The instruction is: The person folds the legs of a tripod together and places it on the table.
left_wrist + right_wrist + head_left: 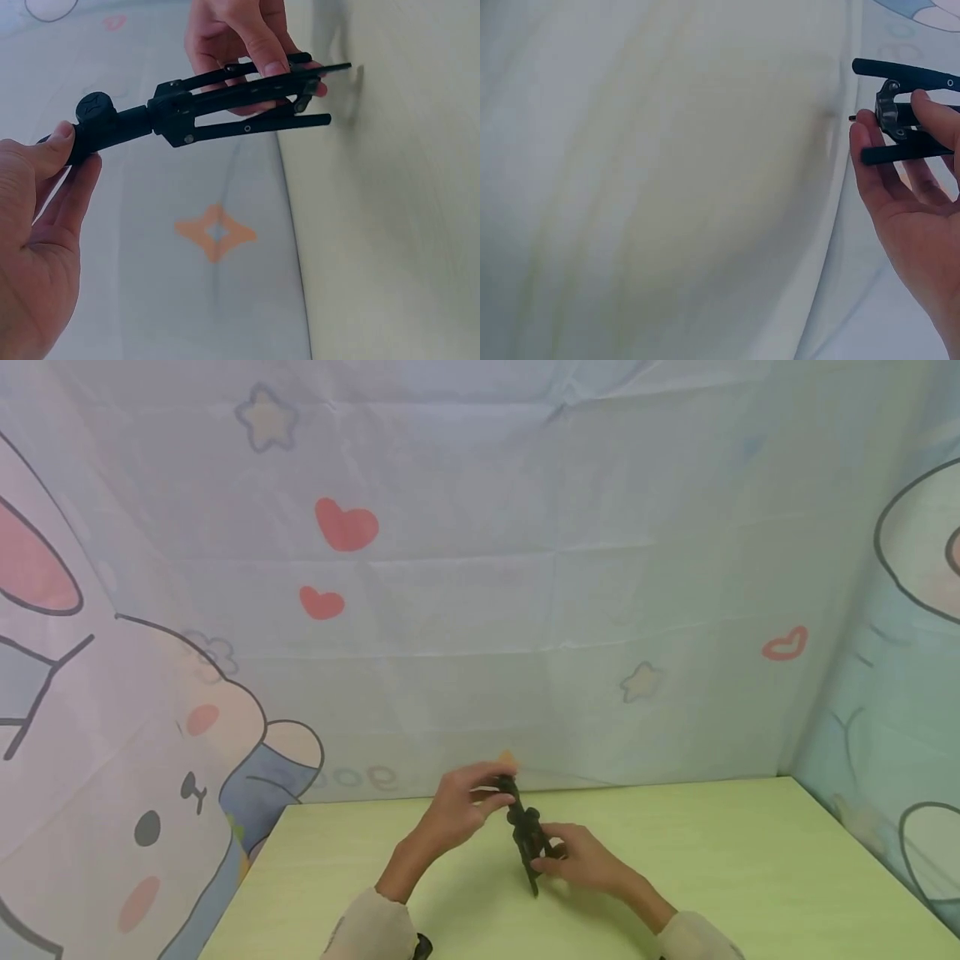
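Observation:
A small black tripod [528,831] is held over the table, its legs folded most of the way in. Its upper end, close to a round knob [95,109], is pinched between the thumb and fingers of my left hand [452,810]. Down by the legs, my right hand [590,862] grips with thumb and fingers. In the right wrist view, the leg ends [870,67] and a metal brace [887,112] between them show beside the fingertips. One leg tip comes near the tabletop; whether it touches, I cannot tell.
A pale yellow-green table [712,852] lies under both hands. Behind it hangs a light cloth backdrop [465,693] with printed hearts, stars and a rabbit, meeting the table's back edge. Another printed cloth [892,710] hangs at the right side.

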Motion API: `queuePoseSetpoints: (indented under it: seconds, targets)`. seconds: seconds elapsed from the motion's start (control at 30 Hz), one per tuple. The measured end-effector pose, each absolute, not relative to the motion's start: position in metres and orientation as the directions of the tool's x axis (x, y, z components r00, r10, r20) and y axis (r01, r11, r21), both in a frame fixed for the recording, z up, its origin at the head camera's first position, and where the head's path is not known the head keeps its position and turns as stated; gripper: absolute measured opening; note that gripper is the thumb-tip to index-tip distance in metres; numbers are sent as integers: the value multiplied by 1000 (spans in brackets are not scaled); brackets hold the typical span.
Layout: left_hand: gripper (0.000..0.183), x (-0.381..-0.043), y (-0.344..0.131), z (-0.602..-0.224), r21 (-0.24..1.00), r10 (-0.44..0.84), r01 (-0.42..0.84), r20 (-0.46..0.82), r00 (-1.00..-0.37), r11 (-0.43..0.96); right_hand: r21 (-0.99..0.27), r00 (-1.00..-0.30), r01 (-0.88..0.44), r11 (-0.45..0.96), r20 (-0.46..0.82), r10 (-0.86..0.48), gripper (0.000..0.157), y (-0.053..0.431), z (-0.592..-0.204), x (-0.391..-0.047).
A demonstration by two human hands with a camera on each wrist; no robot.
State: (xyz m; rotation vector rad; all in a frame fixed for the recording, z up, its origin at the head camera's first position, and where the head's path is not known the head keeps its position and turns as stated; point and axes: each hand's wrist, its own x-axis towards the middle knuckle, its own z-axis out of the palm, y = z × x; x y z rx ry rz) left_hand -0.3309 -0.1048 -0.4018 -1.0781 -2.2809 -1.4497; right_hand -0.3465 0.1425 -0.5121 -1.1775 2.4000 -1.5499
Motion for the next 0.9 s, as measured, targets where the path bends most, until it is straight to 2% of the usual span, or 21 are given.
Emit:
queuePoseSetpoints:
  seconds: [0.5,0.7,0.9]
  targets:
    - [27,-333,-132,-419,753,422,632,521,-742,183,-850,-839,-437,293,269,-473,26,172,-500,-340]
    - [26,-334,-144,-432,767,411,595,475,-778,240,-810,-855,-464,360,301,-423,25,181,-494,-342]
    - [23,-336,-151,-450,752,418,579,438,-796,314,-807,-843,-489,331,340,-418,23,185,-491,-342]
